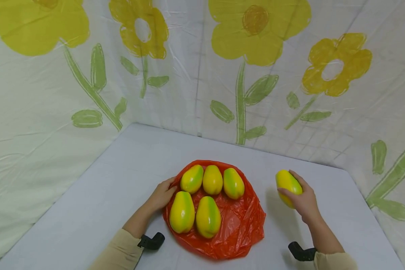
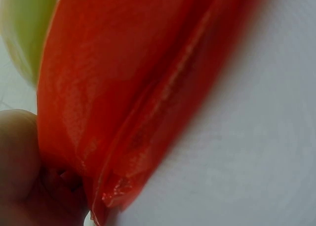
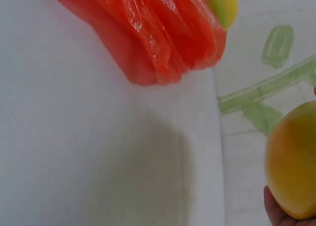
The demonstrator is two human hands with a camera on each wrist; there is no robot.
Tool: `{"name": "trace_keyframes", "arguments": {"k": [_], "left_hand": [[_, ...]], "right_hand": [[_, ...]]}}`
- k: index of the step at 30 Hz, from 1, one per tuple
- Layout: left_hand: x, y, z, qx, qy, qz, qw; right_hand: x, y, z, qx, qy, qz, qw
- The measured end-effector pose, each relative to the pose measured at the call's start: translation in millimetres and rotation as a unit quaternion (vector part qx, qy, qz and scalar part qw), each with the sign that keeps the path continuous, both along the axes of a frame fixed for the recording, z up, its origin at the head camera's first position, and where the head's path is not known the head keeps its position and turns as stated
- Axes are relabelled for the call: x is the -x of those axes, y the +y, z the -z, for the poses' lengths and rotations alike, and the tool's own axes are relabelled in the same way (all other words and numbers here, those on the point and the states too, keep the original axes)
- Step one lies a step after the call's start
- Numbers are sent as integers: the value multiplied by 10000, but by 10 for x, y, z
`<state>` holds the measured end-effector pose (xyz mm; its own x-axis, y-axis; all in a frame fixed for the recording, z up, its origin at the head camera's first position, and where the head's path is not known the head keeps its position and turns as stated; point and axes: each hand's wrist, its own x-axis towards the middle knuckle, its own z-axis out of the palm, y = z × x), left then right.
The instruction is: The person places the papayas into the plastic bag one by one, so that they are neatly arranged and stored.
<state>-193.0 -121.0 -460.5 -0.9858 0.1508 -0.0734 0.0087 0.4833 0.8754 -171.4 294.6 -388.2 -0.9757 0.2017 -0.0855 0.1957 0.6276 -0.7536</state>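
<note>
A red plastic bag (image 1: pixel 236 225) lies spread with its mouth open, holding several yellow-green papayas (image 1: pixel 208 217), three along the far side and two nearer. My left hand (image 1: pixel 162 194) grips the bag's left rim. In the left wrist view, the thumb (image 2: pixel 19 154) lies against the red plastic (image 2: pixel 113 77), and part of the fingers is hidden. Off to the right of the bag, my right hand (image 1: pixel 303 198) holds another papaya (image 1: pixel 288 185) above the table, its shadow falling below. That papaya (image 3: pixel 294 161) also shows at the right edge of the right wrist view, with fingertips under it.
The white table (image 1: pixel 121 176) runs back to a pale curtain (image 1: pixel 182 93) printed with yellow flowers, which also hangs along both sides. A black wrist camera (image 1: pixel 152 241) sits at the left cuff, and another camera (image 1: pixel 301 252) at the right.
</note>
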Motion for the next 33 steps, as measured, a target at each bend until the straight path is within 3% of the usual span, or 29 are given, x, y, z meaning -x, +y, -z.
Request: {"name": "trace_keyframes", "arguments": {"k": [16,27,33], "left_hand": [[-1,-2,-1,-28,-85,33,10000],[-1,1,-7,18,-81,26,10000],[-7,-2,-16,-19,-127,17,9999]], "right_hand": [[-126,-371,-45,979,-104,-199,9949],[-283,-635,97,2073,-228,-183,9778],[-387,-772,156,2551,-503,1,9656]]}}
